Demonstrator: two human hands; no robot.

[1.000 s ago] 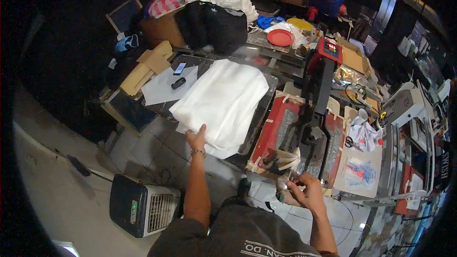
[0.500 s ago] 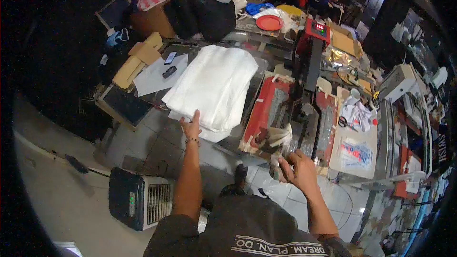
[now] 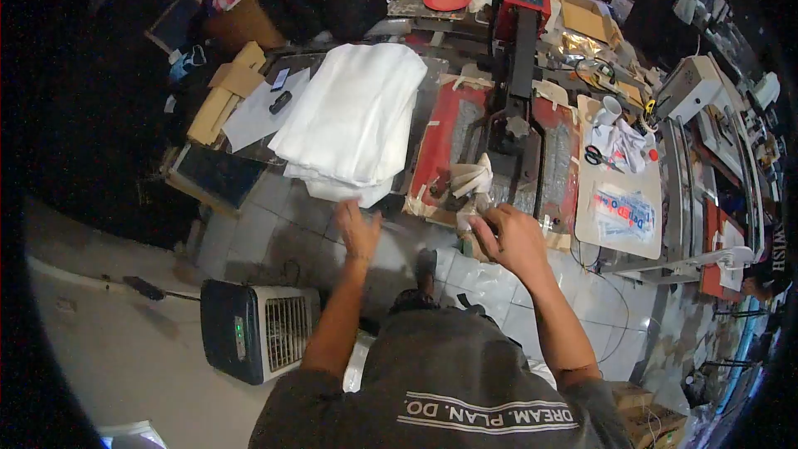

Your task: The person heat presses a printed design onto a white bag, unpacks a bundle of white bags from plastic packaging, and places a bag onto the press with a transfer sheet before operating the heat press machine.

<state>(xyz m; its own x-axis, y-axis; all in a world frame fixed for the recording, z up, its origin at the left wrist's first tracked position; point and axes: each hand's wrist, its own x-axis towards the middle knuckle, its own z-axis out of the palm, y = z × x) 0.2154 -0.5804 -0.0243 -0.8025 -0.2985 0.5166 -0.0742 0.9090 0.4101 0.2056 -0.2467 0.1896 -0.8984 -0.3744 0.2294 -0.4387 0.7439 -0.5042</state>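
My left hand [image 3: 359,231] hangs just below the near edge of a stack of white cloth-like sheets [image 3: 353,112], apart from it, with fingers spread and nothing in them. My right hand [image 3: 513,239] is closed at the near end of a heat press, on a part wrapped in pale cloth [image 3: 472,179]; the fingers partly hide what they grip, which looks like a handle. Behind it stands the press [image 3: 517,50], with a red lit display box on top. Its red bed [image 3: 436,145] shows on both sides of the arm.
A board [image 3: 619,233] at right carries scissors [image 3: 600,158], a mug [image 3: 608,110] and crumpled cloth. Left of the stack lie a phone [image 3: 280,79], a dark small object [image 3: 281,102] and cardboard [image 3: 229,96]. An air cooler [image 3: 258,328] stands on the floor at left.
My left hand has come off the stack's near edge and drawn back toward me. My right hand stays at the cloth-wrapped part. The camera view has tilted, so the table sits higher.
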